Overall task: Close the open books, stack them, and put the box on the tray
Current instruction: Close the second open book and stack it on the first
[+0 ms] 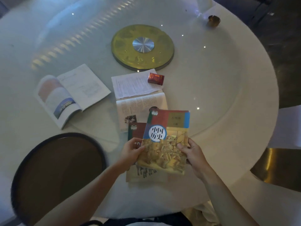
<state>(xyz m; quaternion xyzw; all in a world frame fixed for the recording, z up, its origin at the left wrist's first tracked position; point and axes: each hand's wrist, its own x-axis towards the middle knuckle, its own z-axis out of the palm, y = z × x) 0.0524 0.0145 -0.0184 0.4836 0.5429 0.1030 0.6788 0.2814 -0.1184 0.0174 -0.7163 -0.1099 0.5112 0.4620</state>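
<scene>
I hold a closed history book (pixel 166 141) with a colourful cover above the table, my left hand (pixel 132 151) gripping its left edge and my right hand (pixel 192 152) its right edge. Under it lies another closed book (pixel 135 128) with a brown and green cover. Beyond them an open book (pixel 140 106) lies with loose printed sheets (pixel 133 84) over its far page. A small red box (pixel 155 79) stands on those sheets. A second open book (pixel 71 92) lies to the left. The round dark tray (pixel 58 173) sits at the near left.
The white round table (pixel 228 88) has a glass turntable with a gold disc (pixel 142 46) at its centre. A small brass holder (pixel 213 20) stands at the far right. A gold chair part (pixel 280 167) shows at the right edge.
</scene>
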